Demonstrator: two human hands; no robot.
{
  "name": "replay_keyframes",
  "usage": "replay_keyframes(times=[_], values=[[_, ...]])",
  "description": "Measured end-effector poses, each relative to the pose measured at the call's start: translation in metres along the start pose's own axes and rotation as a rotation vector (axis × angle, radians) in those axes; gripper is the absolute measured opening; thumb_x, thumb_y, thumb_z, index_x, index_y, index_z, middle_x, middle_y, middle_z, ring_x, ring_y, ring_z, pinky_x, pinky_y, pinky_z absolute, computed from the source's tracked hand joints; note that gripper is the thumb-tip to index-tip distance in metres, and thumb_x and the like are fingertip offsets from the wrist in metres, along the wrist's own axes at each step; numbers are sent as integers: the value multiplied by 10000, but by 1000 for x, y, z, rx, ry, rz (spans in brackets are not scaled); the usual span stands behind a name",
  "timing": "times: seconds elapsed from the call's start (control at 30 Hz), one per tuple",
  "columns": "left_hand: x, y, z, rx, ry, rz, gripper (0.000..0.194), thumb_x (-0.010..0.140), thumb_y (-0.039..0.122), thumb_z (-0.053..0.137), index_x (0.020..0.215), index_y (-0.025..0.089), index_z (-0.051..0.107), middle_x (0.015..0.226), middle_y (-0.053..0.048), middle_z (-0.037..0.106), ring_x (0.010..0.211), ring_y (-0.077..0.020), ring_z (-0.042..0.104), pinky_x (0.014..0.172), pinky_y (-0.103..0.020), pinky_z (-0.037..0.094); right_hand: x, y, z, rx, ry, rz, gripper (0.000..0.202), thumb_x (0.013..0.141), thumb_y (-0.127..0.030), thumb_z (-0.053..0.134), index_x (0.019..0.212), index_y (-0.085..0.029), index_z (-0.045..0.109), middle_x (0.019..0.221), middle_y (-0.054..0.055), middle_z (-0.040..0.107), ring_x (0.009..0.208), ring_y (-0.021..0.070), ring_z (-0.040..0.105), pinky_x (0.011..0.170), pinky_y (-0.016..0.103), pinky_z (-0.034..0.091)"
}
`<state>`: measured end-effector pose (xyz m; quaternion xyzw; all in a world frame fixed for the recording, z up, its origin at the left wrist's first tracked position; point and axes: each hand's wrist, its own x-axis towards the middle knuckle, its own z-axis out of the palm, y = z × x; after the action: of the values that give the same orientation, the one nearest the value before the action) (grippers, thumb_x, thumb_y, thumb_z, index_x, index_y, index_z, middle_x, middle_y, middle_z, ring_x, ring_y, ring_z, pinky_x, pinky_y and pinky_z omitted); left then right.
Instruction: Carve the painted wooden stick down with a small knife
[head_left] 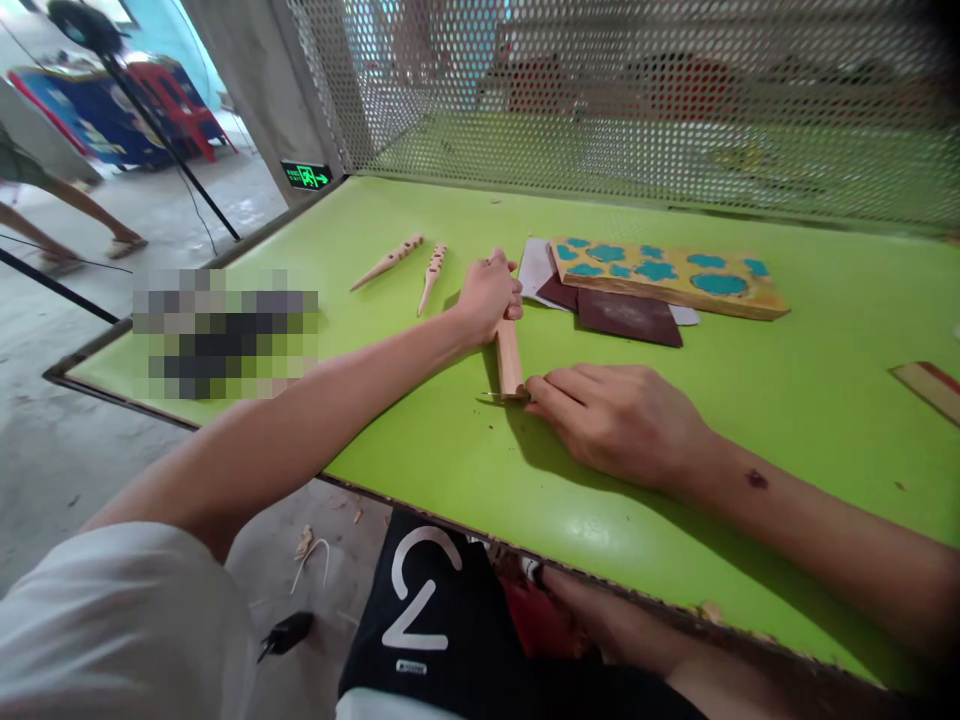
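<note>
My left hand (489,296) is wrapped round the far end of a pale wooden stick (509,358) that lies on the green table. The stick's near end points toward me. My right hand (626,415) grips a knife, whose handle is mostly hidden by the fingers. Its thin blade (495,398) lies across the near end of the stick, apparently touching it. Left of my left hand lie two carved, pointed wooden sticks, one (388,262) farther off and one (433,278) closer, both with notched upper parts.
Behind my hands are brown sandpaper sheets (630,316) and a yellow board with turquoise patches (667,277). A perforated metal screen (600,120) borders the green table (810,420) at the back. Another wooden piece (930,390) lies far right. A person's legs (75,205) show at left.
</note>
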<state>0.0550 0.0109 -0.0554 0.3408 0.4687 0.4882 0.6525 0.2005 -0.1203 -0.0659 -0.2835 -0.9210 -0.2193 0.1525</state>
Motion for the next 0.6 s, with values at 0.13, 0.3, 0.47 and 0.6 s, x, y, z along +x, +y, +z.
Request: replay_keyframes(times=[0.13, 0.3, 0.47, 0.6], values=[[-3, 3, 1, 55, 17, 6, 261, 1061, 302, 371, 818, 208, 393, 526, 67, 327, 408, -38, 279, 422, -204, 212, -1, -5, -2, -33, -51, 50, 213, 1001, -168, 478, 979, -121, 684, 724, 40, 647, 621, 158, 507, 558, 334, 220], [1, 3, -1, 71, 10, 9, 319, 1054, 272, 389, 740, 224, 364, 519, 47, 312, 435, -53, 262, 441, -245, 205, 0, -10, -6, -5, -134, 66, 176, 964, -131, 496, 961, -109, 671, 707, 39, 633, 566, 152, 484, 545, 333, 212], [4, 4, -8, 89, -25, -13, 248, 1018, 247, 488, 772, 245, 455, 510, 19, 372, 459, -78, 269, 426, -271, 200, -8, -1, -11, 45, -205, 47, 204, 965, -151, 492, 836, -140, 650, 673, 31, 615, 529, 142, 464, 544, 337, 219], [0, 5, -7, 95, -28, -23, 229, 1023, 250, 477, 802, 219, 424, 530, 48, 336, 441, -50, 274, 418, -227, 187, -27, 14, -10, 74, -122, 34, 242, 997, -216, 485, 862, -152, 674, 697, 31, 640, 582, 153, 513, 566, 332, 266]])
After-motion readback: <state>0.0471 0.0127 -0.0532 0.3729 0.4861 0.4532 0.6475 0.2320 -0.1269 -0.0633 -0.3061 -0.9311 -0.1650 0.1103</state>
